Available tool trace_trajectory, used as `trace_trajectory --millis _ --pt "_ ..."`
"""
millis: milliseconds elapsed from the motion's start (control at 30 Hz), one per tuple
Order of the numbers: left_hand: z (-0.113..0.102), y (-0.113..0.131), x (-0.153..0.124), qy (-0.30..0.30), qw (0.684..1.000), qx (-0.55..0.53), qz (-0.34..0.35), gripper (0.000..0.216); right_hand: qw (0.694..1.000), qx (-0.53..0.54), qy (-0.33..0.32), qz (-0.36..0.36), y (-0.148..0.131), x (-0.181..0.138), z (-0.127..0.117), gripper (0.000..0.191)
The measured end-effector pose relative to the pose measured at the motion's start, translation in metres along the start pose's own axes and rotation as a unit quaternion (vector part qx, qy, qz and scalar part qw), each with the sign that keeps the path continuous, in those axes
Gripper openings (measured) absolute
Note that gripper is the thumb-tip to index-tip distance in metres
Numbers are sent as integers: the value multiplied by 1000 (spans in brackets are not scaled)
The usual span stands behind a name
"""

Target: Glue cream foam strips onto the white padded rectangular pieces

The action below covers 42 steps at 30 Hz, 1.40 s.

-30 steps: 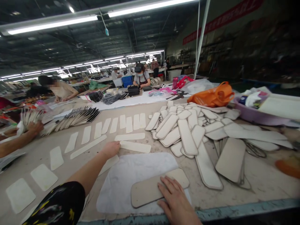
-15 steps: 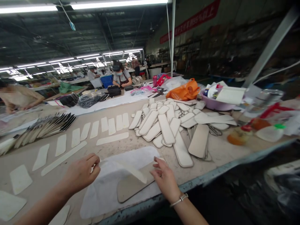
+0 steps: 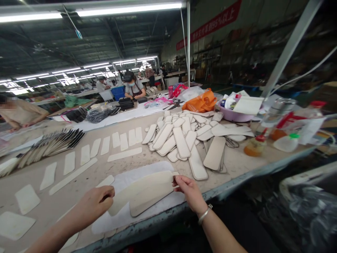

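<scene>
My left hand [image 3: 97, 202] is closed on the left end of a long cream strip [image 3: 142, 188]. My right hand [image 3: 190, 191] pinches the strip's right end. The strip lies stretched over a rounded beige board [image 3: 151, 201], which rests on a white cloth [image 3: 137, 211] near the table's front edge [image 3: 168, 219].
A heap of rounded beige boards [image 3: 184, 138] lies right of centre, with several cream strips [image 3: 116, 140] laid in rows to the left. An orange bag [image 3: 201, 102], a purple basin [image 3: 234, 114] and bottles [image 3: 286, 140] stand at the right. Other people work at the far tables.
My left hand picked the cream strip off the table and brought it near. Both hands now stretch it over the board. The view has turned to the right.
</scene>
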<state>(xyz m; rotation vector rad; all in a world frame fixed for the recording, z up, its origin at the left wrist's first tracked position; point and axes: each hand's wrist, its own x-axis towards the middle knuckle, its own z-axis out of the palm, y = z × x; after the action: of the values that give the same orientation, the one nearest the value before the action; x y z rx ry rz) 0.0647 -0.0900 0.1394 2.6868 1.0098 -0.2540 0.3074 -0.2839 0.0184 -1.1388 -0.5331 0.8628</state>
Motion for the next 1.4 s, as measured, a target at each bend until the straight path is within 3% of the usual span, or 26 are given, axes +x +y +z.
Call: trace_trajectory --millis 133,300,467,667,933,1233,1400 --pt "-1 3 -4 -5 998 -55 27 14 999 -35 16 -14 0 3 2 33" --pt "14 5 4 -60 981 -185 -19 18 982 -170 88 5 -9 8 -11 31" --pt "48 2 25 -104 945 -300 -78 23 914 -397 81 -5 -7 14 -27 29" --pt "79 -5 45 -112 941 -300 -110 23 837 -540 86 33 5 24 -29 26" --pt "100 -13 57 -79 965 -231 -92 24 791 -604 73 64 5 32 -28 31" --pt "101 -14 52 -82 955 -263 -108 28 778 -622 56 76 5 35 -27 32" --pt "100 -13 49 -73 969 -224 -74 28 771 -630 46 78 4 34 -27 36"
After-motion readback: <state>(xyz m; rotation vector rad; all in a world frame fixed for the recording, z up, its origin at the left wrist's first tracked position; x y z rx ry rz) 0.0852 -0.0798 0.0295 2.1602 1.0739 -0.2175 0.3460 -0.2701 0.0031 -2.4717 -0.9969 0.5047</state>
